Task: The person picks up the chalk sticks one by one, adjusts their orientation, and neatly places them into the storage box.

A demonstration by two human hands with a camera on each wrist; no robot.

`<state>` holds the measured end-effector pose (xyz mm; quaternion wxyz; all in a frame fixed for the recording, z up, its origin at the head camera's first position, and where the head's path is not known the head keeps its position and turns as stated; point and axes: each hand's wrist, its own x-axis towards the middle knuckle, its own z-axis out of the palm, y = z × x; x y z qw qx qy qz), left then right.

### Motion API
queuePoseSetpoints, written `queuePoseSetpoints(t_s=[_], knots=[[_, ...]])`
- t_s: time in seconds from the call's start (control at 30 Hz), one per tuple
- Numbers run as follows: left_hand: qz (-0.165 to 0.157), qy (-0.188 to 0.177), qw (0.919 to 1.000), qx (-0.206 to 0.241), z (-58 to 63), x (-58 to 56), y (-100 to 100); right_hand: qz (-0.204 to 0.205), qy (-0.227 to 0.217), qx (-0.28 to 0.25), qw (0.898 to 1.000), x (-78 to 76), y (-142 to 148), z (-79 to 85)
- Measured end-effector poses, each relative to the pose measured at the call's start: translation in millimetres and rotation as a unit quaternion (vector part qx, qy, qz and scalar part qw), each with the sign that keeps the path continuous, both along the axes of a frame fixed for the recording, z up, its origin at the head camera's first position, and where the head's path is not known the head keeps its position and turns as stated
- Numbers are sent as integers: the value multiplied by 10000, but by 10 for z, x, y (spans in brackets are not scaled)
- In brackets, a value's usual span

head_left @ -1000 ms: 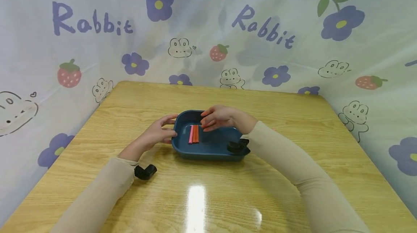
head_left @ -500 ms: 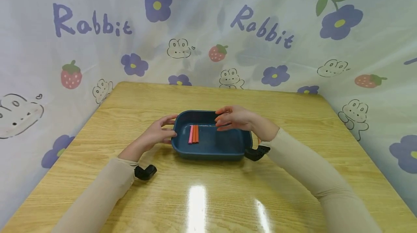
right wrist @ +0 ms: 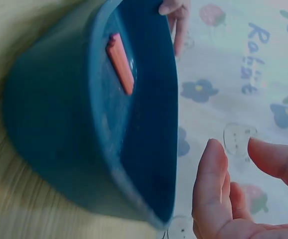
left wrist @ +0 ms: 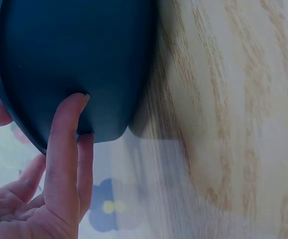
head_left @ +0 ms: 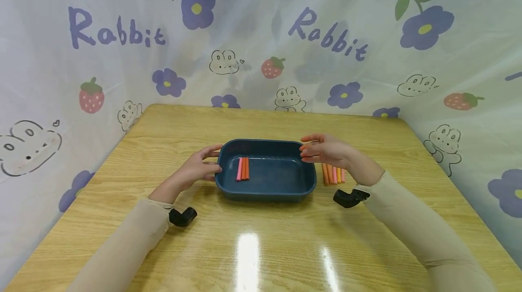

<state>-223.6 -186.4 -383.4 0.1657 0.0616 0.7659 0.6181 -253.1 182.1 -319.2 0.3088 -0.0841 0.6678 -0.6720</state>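
A dark blue basin [head_left: 265,196] stands on the table, with several thin pink and orange sticks [head_left: 243,169] lying side by side in its left part. My left hand [head_left: 197,165] holds the basin's left end. Its fingertips touch the outer wall in the left wrist view, and a digit reaches over the rim in the right wrist view. Near the basin's right rim, my right hand [head_left: 328,151] is raised with fingers parted and nothing between them. Under and beside it, a row of orange, pink and yellow sticks [head_left: 334,175] lies on the table, partly hidden.
The wooden table [head_left: 195,255] reaches back to a patterned cloth [head_left: 253,20] with rabbits, flowers and strawberries. Black wrist cameras [head_left: 182,216] sit on both forearms; the right one hangs just right of the basin.
My right hand has moved right, from over the inside of the basin to its right rim, uncovering the row of sticks on the table. My left hand has stayed on the basin.
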Motion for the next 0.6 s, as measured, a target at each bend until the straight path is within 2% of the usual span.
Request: queuePoseSetpoints(t_s=[0.2,0.43,0.6], knots=[[-39,4,10000,4,2,0,7,-204,84,-27,9998,44,245,-75],[-25,-19,10000,-8,11,12,28,-476,20,189,9987,106,514,-195],[17,4,10000,-31,26,28,12,-616,-45,117,9980,133,687,-292]])
